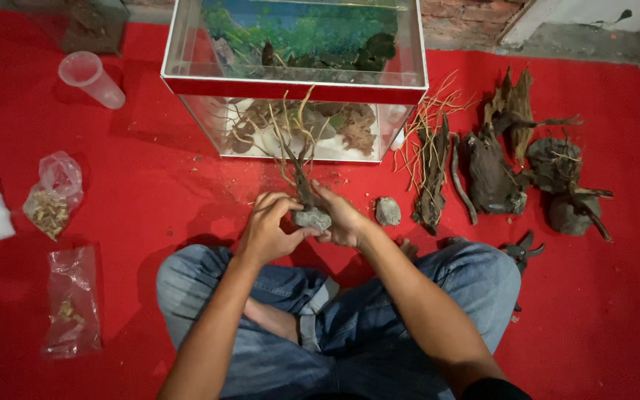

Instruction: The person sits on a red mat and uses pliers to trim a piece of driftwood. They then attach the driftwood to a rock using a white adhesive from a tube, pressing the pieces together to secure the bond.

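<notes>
Two hands, left hand (267, 231) and right hand (344, 221), close around a small grey stone (312, 218) carrying a forked, twiggy brown root (295, 152), held upright above crossed denim knees, steadying the pair before a red-rimmed glass aquarium (294, 83) on the red carpeted floor (157, 185); gnarled dark driftwood pieces (494, 174) lie alongside.

One head-worn camera looks steeply down from close above the lap, facing twelve o'clock toward the glass aquarium (294, 81) on the red carpet (150, 185).
</notes>
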